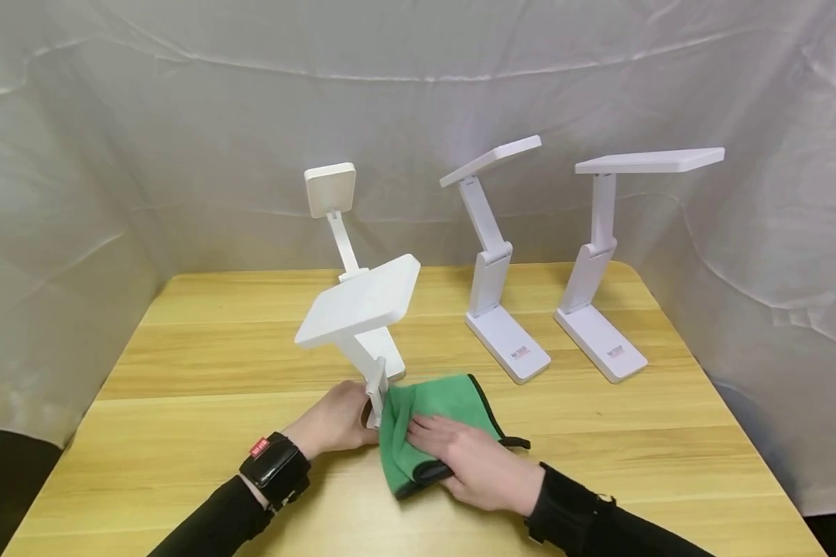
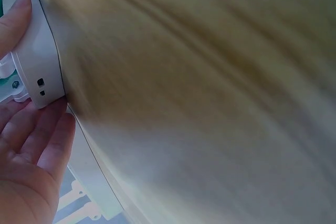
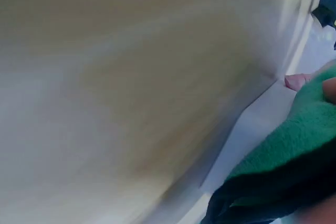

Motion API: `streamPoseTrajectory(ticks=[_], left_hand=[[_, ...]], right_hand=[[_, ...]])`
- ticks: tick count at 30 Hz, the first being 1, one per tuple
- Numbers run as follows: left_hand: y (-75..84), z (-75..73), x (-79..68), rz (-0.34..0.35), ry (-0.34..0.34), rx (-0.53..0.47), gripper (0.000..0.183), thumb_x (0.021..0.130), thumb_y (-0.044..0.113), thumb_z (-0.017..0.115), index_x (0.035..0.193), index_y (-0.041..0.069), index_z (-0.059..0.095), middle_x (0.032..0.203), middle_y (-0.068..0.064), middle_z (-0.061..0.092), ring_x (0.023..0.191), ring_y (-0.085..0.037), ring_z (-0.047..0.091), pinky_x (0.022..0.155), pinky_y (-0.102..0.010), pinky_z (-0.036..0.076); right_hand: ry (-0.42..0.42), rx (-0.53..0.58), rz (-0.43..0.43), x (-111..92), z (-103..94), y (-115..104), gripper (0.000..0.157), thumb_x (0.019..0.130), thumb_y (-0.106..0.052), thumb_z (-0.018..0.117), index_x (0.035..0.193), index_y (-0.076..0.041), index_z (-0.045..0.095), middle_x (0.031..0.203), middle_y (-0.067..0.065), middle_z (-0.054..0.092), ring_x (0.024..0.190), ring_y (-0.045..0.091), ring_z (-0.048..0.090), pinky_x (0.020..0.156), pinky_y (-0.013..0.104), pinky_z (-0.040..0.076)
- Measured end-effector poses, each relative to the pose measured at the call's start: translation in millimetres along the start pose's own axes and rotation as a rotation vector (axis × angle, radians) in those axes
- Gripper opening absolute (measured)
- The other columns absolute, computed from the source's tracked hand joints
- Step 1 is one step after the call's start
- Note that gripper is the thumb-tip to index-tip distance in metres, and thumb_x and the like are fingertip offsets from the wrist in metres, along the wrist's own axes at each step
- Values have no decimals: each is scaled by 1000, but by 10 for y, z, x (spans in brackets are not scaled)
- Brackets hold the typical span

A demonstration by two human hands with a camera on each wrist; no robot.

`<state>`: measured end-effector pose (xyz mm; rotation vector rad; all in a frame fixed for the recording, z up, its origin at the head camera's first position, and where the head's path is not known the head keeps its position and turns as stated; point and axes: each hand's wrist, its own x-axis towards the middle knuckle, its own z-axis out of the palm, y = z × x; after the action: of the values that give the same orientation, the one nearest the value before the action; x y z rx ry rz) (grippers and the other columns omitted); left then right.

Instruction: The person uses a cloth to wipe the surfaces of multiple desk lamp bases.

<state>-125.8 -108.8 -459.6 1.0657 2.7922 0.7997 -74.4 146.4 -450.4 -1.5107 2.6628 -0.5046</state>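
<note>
The left hand (image 1: 337, 418) had thumb and fingers curled round the base of a white lamp (image 1: 358, 302), seemingly to steady it against the cloth; opposite, the right hand (image 1: 481, 464) pinched that green cloth (image 1: 453, 398), fingers laid along it, against the lamp towards the front of the table (image 1: 202, 348), while three more lamps (image 1: 508, 344) stood unfolded behind, probably leaving the hands room

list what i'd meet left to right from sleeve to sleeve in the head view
Left sleeve, left wristband, left hand, cloth, right hand, right sleeve. The held lamp overlaps, so it's out.
</note>
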Motion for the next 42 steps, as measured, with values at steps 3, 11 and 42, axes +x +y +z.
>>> streamPoseTrajectory(ticks=[3, 11, 42], left_hand=[[12, -8, -4, -17, -10, -18, 51, 66, 37, 82, 106, 14, 62, 86, 8, 64, 75, -8, 58, 69, -26, 53], [7, 4, 1, -20, -13, -28, 54, 63, 38, 84, 106, 15, 61, 87, 8, 63, 72, -7, 56, 66, -25, 51], [17, -16, 3, -34, -32, -26, 43, 67, 35, 82, 99, 16, 61, 82, 9, 62, 72, -8, 57, 66, -25, 51]], right_hand=[[-15, 45, 29, -175, -62, 33, 65, 75, -3, 61, 138, -8, 47, 145, 9, 43, 135, 23, 35, 108, 43, 34], [-37, 44, 128, -200, -159, 207, 58, 80, -5, 61, 136, -5, 49, 148, 12, 38, 136, 25, 32, 109, 45, 32], [-51, -25, 53, 33, -64, 12, 61, 81, -10, 59, 140, -10, 45, 146, 7, 42, 138, 26, 29, 109, 53, 28]])
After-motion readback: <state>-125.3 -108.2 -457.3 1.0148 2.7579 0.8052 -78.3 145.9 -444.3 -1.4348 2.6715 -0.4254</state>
